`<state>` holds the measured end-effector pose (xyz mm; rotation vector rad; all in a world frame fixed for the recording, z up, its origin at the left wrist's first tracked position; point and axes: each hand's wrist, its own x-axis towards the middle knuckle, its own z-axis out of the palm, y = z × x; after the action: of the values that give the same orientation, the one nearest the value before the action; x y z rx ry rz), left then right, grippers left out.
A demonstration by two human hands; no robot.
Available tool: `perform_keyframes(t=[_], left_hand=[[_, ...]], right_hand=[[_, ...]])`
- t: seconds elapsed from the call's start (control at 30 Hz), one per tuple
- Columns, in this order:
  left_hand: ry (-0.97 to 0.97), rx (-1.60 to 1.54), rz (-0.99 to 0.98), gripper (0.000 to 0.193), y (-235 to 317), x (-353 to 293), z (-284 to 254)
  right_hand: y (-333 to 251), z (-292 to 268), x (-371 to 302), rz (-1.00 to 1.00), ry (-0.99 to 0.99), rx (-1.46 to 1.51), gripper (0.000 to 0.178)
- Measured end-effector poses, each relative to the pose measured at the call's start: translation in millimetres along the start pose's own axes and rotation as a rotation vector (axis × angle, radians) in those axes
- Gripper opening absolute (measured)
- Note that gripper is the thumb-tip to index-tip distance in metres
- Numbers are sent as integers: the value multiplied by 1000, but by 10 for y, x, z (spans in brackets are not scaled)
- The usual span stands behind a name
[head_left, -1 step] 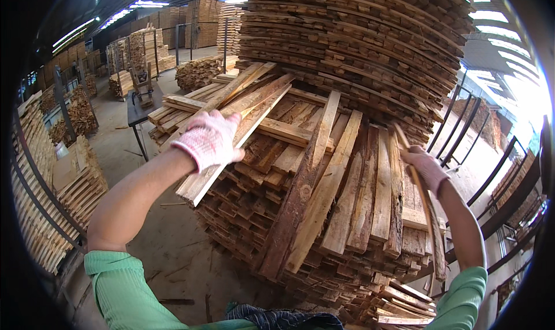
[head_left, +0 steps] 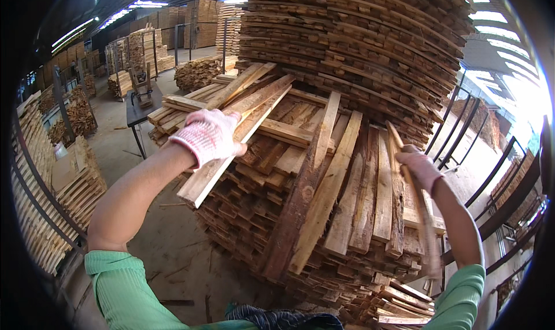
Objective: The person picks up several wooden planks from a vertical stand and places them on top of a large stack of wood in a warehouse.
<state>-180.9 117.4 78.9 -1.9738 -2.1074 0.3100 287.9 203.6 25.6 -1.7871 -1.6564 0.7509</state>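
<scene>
My left hand (head_left: 208, 136), in a white knit glove, is shut around a long pale plank (head_left: 254, 107) that slants from lower left to upper right across the top of a low stack of rough wooden slats (head_left: 324, 203). My right hand (head_left: 420, 169), also gloved, grips a thin wooden strip (head_left: 429, 232) at the stack's right edge; the strip runs from above the hand down past my wrist. Both green sleeves enter from the lower edge.
A tall pile of slats (head_left: 358, 41) rises right behind the low stack. A dark metal stand (head_left: 140, 111) sits to the left on the concrete floor. More slat piles (head_left: 34, 180) line the left side, and black metal rails (head_left: 491, 180) the right.
</scene>
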Motion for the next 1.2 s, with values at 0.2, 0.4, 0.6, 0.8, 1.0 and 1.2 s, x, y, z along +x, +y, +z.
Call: perform_keyframes(t=[0.2,0.4,0.6,0.8,1.0,1.2], left_hand=[[18,75,19,78,-180,517,27],[-10,-607,170,49,-444,866,204],[-14,-976,265,46,-987,483,13],[6,-572,577,70,-1201,247,168],[116,-718,111,81,-1980,1055,1013],[-105,-991,236,87,-1381,957,896]], right_hand=[[-628,549,-7,-126,-49,-1001,58],[-1990,1201,328,-688,63,-729,49],[-3267,2362,84,-80,-396,470,46],[-3050,2798,781,-712,-162,-1076,44],[-3312,3102,17,-293,-204,-753,73],[-3209,3113,268,-313,-63,-873,77]])
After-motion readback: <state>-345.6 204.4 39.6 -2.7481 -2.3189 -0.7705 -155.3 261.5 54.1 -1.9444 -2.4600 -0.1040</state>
